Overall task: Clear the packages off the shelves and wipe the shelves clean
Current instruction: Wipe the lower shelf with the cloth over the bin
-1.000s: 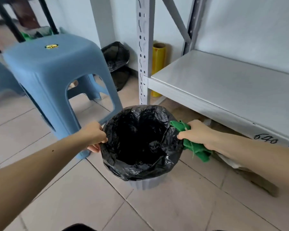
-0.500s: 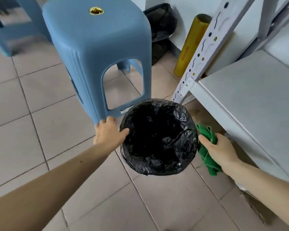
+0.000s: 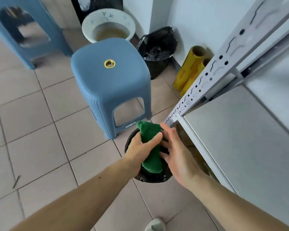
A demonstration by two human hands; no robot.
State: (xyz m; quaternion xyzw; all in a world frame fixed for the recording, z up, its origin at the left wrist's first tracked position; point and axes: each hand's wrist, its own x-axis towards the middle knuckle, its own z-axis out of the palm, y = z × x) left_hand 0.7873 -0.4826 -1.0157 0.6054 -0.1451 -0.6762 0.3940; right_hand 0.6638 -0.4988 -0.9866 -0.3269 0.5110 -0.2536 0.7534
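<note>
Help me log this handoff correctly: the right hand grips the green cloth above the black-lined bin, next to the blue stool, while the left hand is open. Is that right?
Not quite. The head view shows the left hand gripping the green cloth, while the right hand is open beside it. The rest holds: the cloth is above the black-lined bin, next to the blue stool.

Green cloth (image 3: 150, 147) passed from right hand (image 3: 177, 155) to left hand (image 3: 140, 150).

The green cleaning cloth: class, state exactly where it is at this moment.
In the head view the green cleaning cloth sits low and centre, gripped by the left hand above the black-lined bin, between the blue plastic stool and the white metal shelf.
</note>
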